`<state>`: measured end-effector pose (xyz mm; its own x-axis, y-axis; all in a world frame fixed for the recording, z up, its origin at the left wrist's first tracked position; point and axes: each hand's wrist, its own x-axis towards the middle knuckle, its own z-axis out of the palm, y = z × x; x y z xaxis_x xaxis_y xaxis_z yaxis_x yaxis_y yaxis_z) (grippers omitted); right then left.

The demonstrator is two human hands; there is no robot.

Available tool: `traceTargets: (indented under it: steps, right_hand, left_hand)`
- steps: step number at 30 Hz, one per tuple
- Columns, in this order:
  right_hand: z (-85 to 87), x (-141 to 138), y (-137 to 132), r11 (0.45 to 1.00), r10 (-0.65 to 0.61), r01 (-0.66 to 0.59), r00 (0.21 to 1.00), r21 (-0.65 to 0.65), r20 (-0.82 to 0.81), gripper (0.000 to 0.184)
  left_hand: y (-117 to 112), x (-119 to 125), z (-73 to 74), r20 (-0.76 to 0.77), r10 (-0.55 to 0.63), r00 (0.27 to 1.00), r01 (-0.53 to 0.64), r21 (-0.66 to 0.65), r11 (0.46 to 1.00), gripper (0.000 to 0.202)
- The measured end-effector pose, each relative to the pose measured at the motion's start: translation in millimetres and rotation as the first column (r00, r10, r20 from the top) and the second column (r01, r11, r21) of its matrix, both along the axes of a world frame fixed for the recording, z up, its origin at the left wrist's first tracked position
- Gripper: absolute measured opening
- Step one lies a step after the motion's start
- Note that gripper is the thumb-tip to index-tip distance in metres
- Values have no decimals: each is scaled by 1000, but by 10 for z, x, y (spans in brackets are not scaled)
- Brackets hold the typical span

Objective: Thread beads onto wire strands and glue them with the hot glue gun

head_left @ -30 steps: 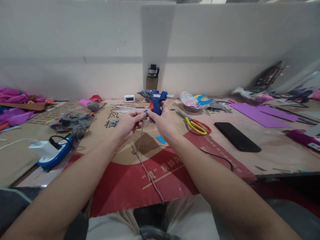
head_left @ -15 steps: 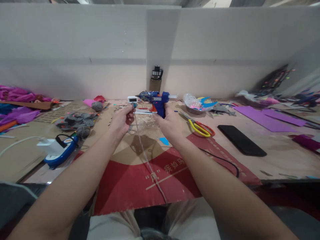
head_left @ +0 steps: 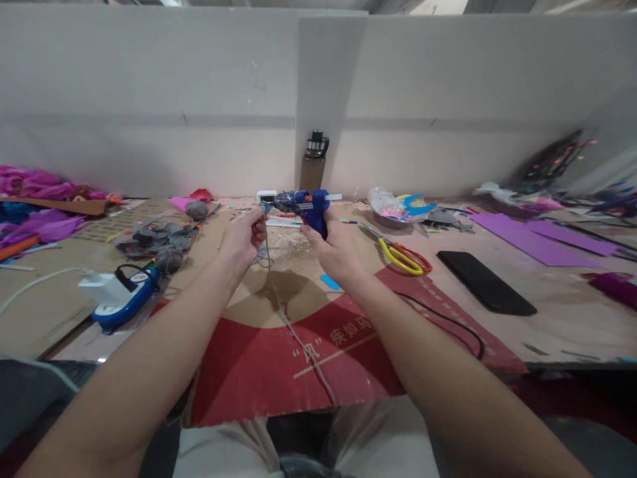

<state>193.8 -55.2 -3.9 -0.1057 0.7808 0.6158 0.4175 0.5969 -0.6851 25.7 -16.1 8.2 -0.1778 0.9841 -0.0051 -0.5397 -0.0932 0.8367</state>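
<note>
My right hand point(head_left: 336, 245) is wrapped around the handle of a blue hot glue gun point(head_left: 313, 209), its nozzle pointing left. A pale glue stick point(head_left: 334, 196) sticks out of the gun's back end. My left hand point(head_left: 243, 236) is closed in a pinch on a small blue piece point(head_left: 266, 208), partly hidden by the fingers. The nozzle tip is right at this piece; whether they touch I cannot tell. A grey yarn point(head_left: 313, 358) hangs from the left fingertips and runs down over the red and brown cardboard point(head_left: 239, 372) to its front edge.
Yellow-and-red-handled scissors point(head_left: 403, 255) and a black phone point(head_left: 485, 282) lie to the right. A bottle point(head_left: 313, 162) stands behind the glue gun. Left are a blue power strip point(head_left: 127, 309) and grey felt pieces point(head_left: 154, 239). A bowl point(head_left: 393, 219) holds coloured scraps.
The glue gun has dipped a little, and its nozzle has come down closer to the blue piece in my left fingers. The yarn hangs more slackly. The view has shifted slightly.
</note>
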Motion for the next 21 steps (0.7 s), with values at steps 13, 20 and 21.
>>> traceTargets:
  steps: [13, 20, 21]
  right_hand:
    - [-22, -2, -1, 998, -49, 47, 995, 32, 89, 38]
    - [9, -12, -31, 997, -80, 77, 988, 30, 133, 34]
    - [9, -13, -32, 996, -85, 82, 987, 30, 137, 34]
  left_hand:
    - [9, -11, -50, -57, -30, 998, 33, 47, 998, 14]
    - [13, -10, -56, -77, -30, 997, 35, 72, 997, 12]
    - [17, -12, -58, -86, -32, 996, 39, 76, 996, 12]
